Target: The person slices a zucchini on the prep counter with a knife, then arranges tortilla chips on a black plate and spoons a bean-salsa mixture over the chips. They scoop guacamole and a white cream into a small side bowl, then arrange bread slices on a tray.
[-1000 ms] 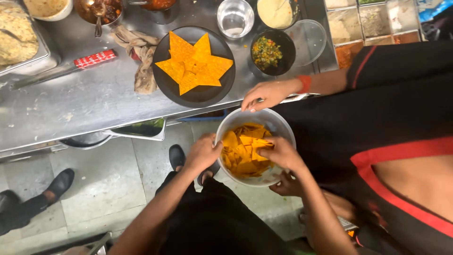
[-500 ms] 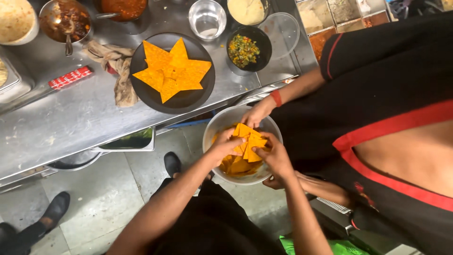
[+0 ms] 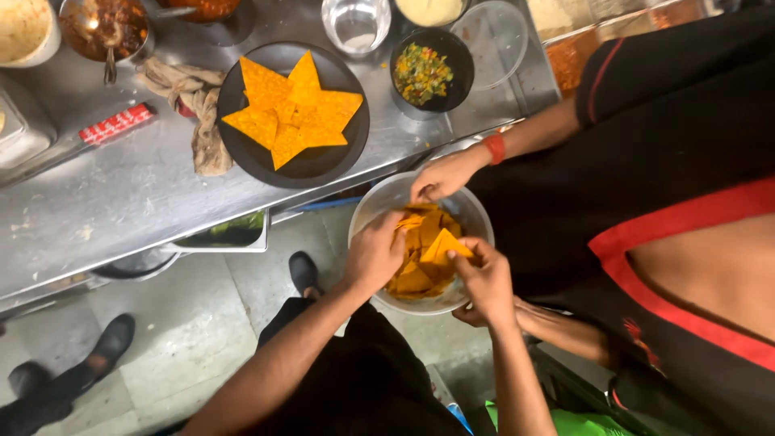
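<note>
Landmark: pale bowl (image 3: 367, 216), held out over the floor, just off the edge of the steel counter (image 3: 121, 202).

1. Left hand (image 3: 373, 254): at the bowl's near-left rim, fingers curled down among the orange triangular chips (image 3: 416, 278). Whether they have closed on a chip cannot be told; the fingertips are hidden.
2. Right hand (image 3: 483, 282): at the bowl's near-right rim, thumb and fingers pinched together on one chip (image 3: 442, 245), lifted slightly above the pile.
3. Co-worker's hand (image 3: 442, 173), red wristband: grips the bowl's far rim; a second hand supports it from beneath on the right.
4. Black plate (image 3: 242, 157): beyond the bowl to the left, on the counter, carrying chips laid in a star, points outward. Judgement: one layer arranged, many chips remaining in the bowl, so plating looks partly done.
5. Crumpled cloth (image 3: 202, 121): left of the plate.
6. Black bowl of chopped salsa (image 3: 424, 73): directly beyond the pale bowl.
7. Clear glass (image 3: 355, 24) and sauce pots: farthest back; none yet applied to the plate.
</note>
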